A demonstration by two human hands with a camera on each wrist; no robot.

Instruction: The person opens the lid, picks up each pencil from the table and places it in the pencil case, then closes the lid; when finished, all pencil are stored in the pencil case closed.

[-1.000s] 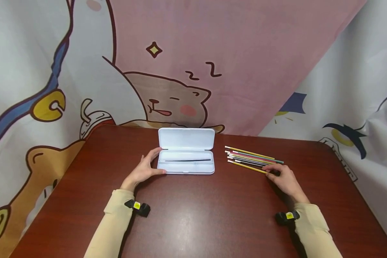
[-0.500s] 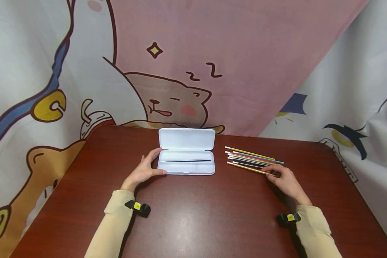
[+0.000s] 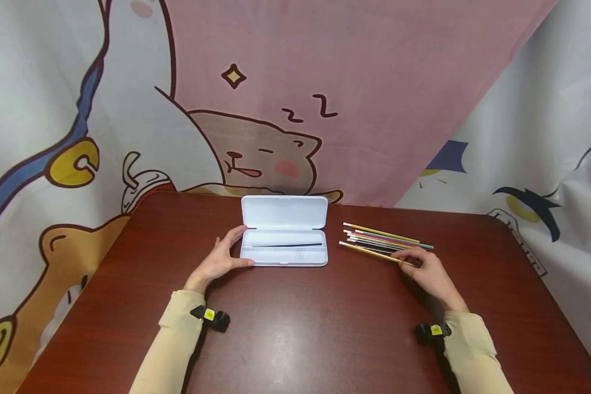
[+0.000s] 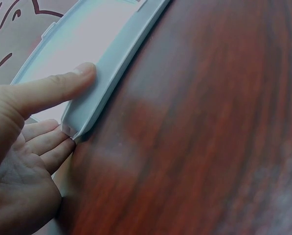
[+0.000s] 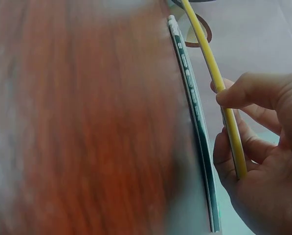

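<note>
A white pencil case (image 3: pixel 284 212) lies on the table with its lid raised, and one dark pencil (image 3: pixel 285 244) rests in its long compartment. My left hand (image 3: pixel 218 260) grips the left end of the case, thumb on the front edge and fingers along the far side. My right hand (image 3: pixel 429 273) pinches a yellow pencil (image 5: pixel 212 63) between thumb and fingertips, its white end pointing toward the case. In the right wrist view, this pencil shows raised above a dark green patterned pencil (image 5: pixel 190 88).
Several pencils (image 3: pixel 381 235) in yellow, red, teal and black lie side by side right of the case. The brown wooden table (image 3: pixel 285 328) meets a cartoon-printed cloth (image 3: pixel 374 109) at its back edge. Each wrist carries a small black camera.
My right hand has picked the yellow pencil off the near side of the row and shifted it slightly left. The left hand and the case have stayed put.
</note>
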